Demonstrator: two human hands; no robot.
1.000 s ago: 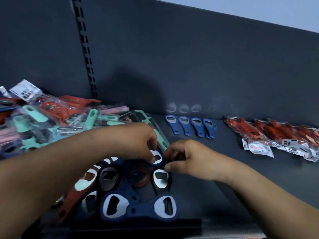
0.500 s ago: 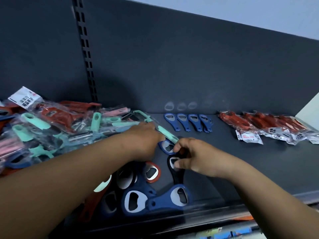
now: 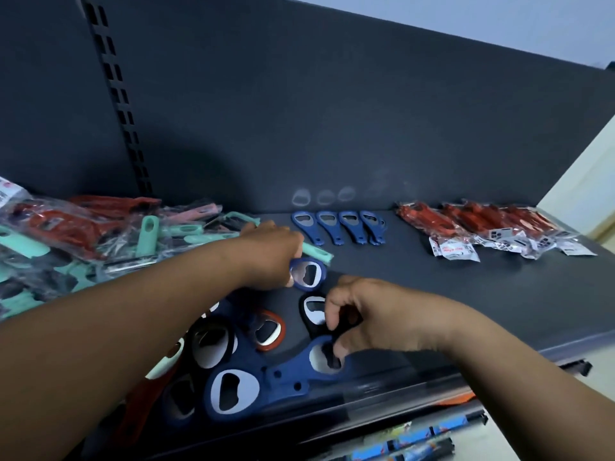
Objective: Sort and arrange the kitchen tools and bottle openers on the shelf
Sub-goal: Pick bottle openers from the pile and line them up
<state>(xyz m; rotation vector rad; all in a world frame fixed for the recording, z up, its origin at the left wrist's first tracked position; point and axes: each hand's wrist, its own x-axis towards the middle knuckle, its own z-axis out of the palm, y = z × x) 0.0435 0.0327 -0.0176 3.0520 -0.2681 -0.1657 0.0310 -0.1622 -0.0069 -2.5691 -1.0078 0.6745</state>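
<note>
On the dark grey metal shelf (image 3: pixel 432 294), the row of four blue flat bottle openers (image 3: pixel 339 226) at the back wall serves as the mark. They match in shape: oval silver-lined heads to the back, tapering handles to the front. Far to their left lies a loose heap of clear crinkly bags (image 3: pixel 100 241) holding mint-green, red and pink plastic-handled tools, too tangled to count. Just left and in front of the row, the left hand (image 3: pixel 269 257) is curled round a blue-rimmed opener with a shiny metal head (image 3: pixel 307 273), whose oval head sticks out past the fingers; a mint-green handle (image 3: pixel 316 252) lies just behind it. Further in front of the row, at the shelf's front edge, sit loose openers: two large blue ones (image 3: pixel 233 390), one red-rimmed one (image 3: pixel 269 331), others half hidden under the left arm. There the right hand (image 3: pixel 369 321), fingers bent down, pinches the handle of one black opener with a silver head (image 3: pixel 312 311). Right of the row lie red tools in clear plastic packs with white labels (image 3: pixel 482 231), overlapping, their number unclear.
</note>
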